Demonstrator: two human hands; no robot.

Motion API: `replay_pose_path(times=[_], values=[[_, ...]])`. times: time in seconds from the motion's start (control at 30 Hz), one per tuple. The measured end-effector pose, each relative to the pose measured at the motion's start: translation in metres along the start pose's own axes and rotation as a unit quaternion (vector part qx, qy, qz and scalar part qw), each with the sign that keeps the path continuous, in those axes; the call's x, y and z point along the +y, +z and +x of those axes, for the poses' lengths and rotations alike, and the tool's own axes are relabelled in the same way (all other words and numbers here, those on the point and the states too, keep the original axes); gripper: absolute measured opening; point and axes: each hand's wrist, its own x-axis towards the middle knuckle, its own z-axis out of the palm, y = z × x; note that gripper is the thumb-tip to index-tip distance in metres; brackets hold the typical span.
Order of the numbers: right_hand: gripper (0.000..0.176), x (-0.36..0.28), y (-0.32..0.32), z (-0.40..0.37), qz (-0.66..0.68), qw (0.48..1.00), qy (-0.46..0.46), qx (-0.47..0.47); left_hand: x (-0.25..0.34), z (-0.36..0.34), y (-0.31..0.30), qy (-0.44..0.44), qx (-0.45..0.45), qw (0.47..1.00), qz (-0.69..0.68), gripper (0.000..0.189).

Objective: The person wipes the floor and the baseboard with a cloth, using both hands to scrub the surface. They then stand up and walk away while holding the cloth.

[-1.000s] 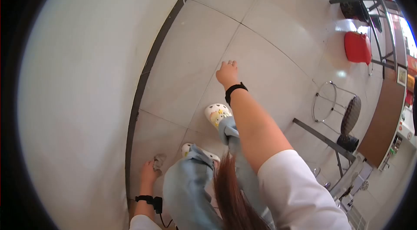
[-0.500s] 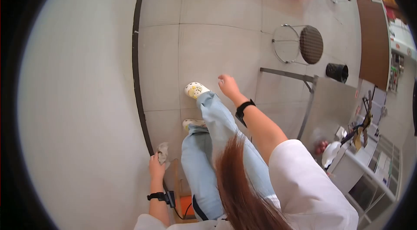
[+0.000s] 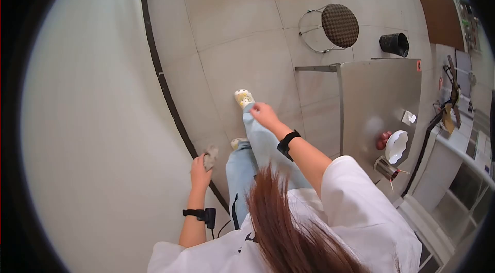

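My left hand (image 3: 200, 174) is closed on a crumpled greyish cloth (image 3: 210, 158), low beside the pale wall and its dark base strip. My right hand (image 3: 264, 114) hangs in front of my right leg, over the light blue trousers (image 3: 263, 141). Its fingers are loosely curled in, and nothing shows in them. A black band sits on each wrist. The one on my left has a small black box with a cable.
At right stands a metal table (image 3: 379, 102) bearing a white bowl (image 3: 396, 146), round reddish things (image 3: 382, 140), a metal canister (image 3: 385, 167) and crumpled white paper (image 3: 409, 117). Beyond are a checked round stool (image 3: 340, 26) and a black bin (image 3: 394, 44). The wall (image 3: 103, 118) runs along my left.
My view has turned and moved forward, bringing the metal table closer. My left hand has come up slightly with the cloth. My right hand now overlaps my leg.
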Motion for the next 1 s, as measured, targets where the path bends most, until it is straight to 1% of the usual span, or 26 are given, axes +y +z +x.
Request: replay_pose_path(times=[0.07, 0.13, 0.2, 0.23, 0.3, 0.33, 0.4, 0.43, 0.5, 0.53, 0.63, 0.67, 0.7, 0.77, 0.83, 0.9, 0.97, 1.0], values=[[0.042, -0.053, -0.015, 0.002, -0.015, 0.991, 0.013, -0.133, 0.048, 0.031, -0.020, 0.048, 0.016, 0.999, 0.012, 0.059], [0.059, -0.083, -0.019, 0.009, 0.083, 0.969, 0.027, -0.232, 0.097, 0.065, -0.035, 0.106, 0.043, 0.993, 0.004, 0.061], [0.064, -0.094, 0.002, 0.016, 0.129, 0.975, -0.015, -0.179, 0.151, 0.092, -0.053, 0.112, 0.063, 0.991, -0.036, 0.066], [0.067, -0.103, -0.003, 0.021, 0.151, 0.976, -0.037, -0.152, 0.168, 0.110, -0.055, 0.144, 0.069, 0.986, -0.049, 0.069], [0.070, -0.118, -0.032, 0.036, 0.247, 0.966, -0.005, -0.072, 0.193, 0.140, -0.054, 0.207, 0.075, 0.972, -0.076, 0.073], [0.072, -0.127, -0.053, 0.041, 0.295, 0.955, 0.011, -0.033, 0.213, 0.145, -0.064, 0.213, 0.054, 0.971, -0.098, 0.077], [0.069, -0.136, -0.102, 0.048, 0.369, 0.928, 0.044, -0.025, 0.250, 0.154, -0.085, 0.226, 0.010, 0.964, -0.140, 0.086], [0.068, -0.137, -0.127, 0.055, 0.407, 0.911, 0.059, -0.019, 0.266, 0.163, -0.092, 0.253, -0.009, 0.955, -0.154, 0.093], [0.073, -0.109, -0.139, 0.084, 0.426, 0.903, 0.044, 0.029, 0.290, 0.178, -0.101, 0.298, -0.052, 0.935, -0.184, 0.111], [0.076, -0.096, -0.142, 0.091, 0.434, 0.899, 0.041, 0.049, 0.313, 0.178, -0.111, 0.296, -0.072, 0.916, -0.262, 0.101], [0.066, -0.099, -0.189, 0.098, 0.301, 0.941, 0.072, 0.139, 0.339, 0.219, -0.125, 0.339, -0.051, 0.931, -0.129, 0.081], [0.067, -0.097, -0.201, 0.101, 0.253, 0.950, 0.085, 0.164, 0.348, 0.234, -0.131, 0.360, -0.016, 0.929, -0.088, 0.061], [0.068, -0.093, -0.216, 0.107, 0.203, 0.956, 0.096, 0.190, 0.355, 0.252, -0.138, 0.369, -0.011, 0.927, -0.063, 0.055], [0.065, -0.073, -0.230, 0.118, 0.206, 0.932, 0.141, 0.263, 0.359, 0.285, -0.152, 0.381, 0.000, 0.924, -0.017, 0.042], [0.069, -0.057, -0.262, 0.119, 0.213, 0.921, 0.174, 0.277, 0.370, 0.307, -0.175, 0.350, -0.025, 0.933, 0.074, 0.038], [0.069, -0.035, -0.283, 0.116, 0.209, 0.898, 0.202, 0.330, 0.389, 0.337, -0.198, 0.318, -0.061, 0.933, 0.160, 0.036], [0.068, 0.001, -0.299, 0.121, 0.247, 0.856, 0.254, 0.376, 0.389, 0.371, -0.198, 0.272, -0.111, 0.925, 0.241, 0.036], [0.071, 0.000, -0.313, 0.118, 0.268, 0.831, 0.275, 0.402, 0.392, 0.385, -0.198, 0.276, -0.123, 0.918, 0.257, 0.036]])
